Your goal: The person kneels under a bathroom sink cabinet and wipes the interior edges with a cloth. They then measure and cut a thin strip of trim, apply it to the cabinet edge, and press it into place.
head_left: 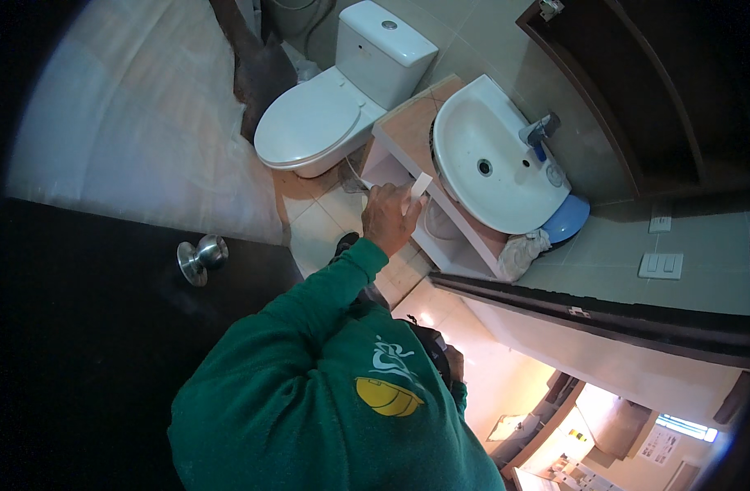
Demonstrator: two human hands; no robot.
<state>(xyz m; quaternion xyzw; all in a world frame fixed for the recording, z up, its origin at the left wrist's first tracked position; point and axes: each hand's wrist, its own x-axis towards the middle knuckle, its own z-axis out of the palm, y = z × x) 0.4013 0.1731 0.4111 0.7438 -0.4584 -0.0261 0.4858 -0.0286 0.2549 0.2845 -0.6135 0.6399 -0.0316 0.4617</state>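
My left hand [389, 219] reaches forward in a green sleeve, between the white toilet [314, 123] and the washbasin [473, 176]. Its fingers are closed round a white strip-like object [422, 186], whose flat, squared end sticks out past the thumb. A thin white piece shows on the other side of the hand; I cannot tell whether it belongs to the same object. Close to my body on the right, my right hand [454, 362] shows only in part beside a black item [428, 340], its fingers hidden. The toilet lid is down.
The basin sits on a tiled counter with open shelves [449, 254]. A rag [522, 252] and a blue bowl [567, 219] are at its side. A black door with a round metal knob [201, 259] stands left, near a whitish translucent curtain [146, 131]. A dark cabinet overhangs upper right.
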